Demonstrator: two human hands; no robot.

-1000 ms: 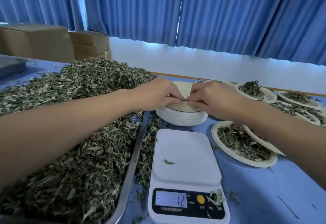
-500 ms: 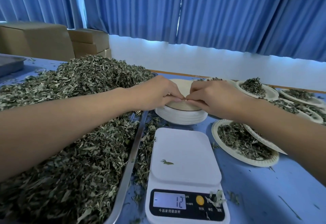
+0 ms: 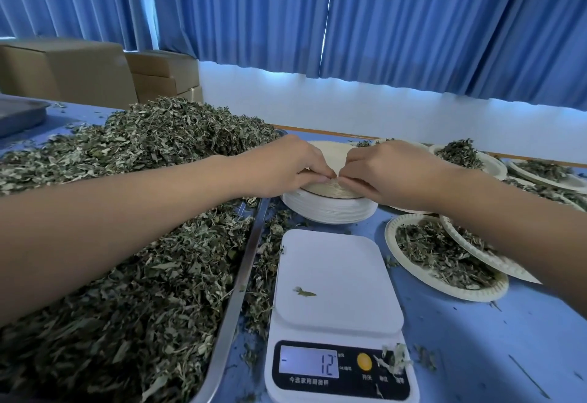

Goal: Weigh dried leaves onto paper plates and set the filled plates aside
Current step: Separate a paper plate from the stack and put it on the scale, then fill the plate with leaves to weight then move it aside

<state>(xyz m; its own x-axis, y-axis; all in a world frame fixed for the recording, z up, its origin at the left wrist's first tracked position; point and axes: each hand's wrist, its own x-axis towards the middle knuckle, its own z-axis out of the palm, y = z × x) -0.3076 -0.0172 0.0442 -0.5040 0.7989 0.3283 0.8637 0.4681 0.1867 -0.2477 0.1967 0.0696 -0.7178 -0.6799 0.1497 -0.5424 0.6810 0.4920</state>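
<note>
Hands unmoved: left hand [image 3: 282,167], right hand [image 3: 390,174] still pinching ridged rim atop round paper-plate stack [image 3: 330,209].

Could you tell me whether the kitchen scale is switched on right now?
On: the kitchen scale has its display lit, showing 12.

The left hand [image 3: 286,167] and right hand [image 3: 390,174] are bare. Back from the fingers [image 3: 309,170], the left forearm [image 3: 127,212] and right forearm [image 3: 524,237] are bare too.

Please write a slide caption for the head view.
Left hand and right hand pinch the top paper plate behind the scale.
</note>
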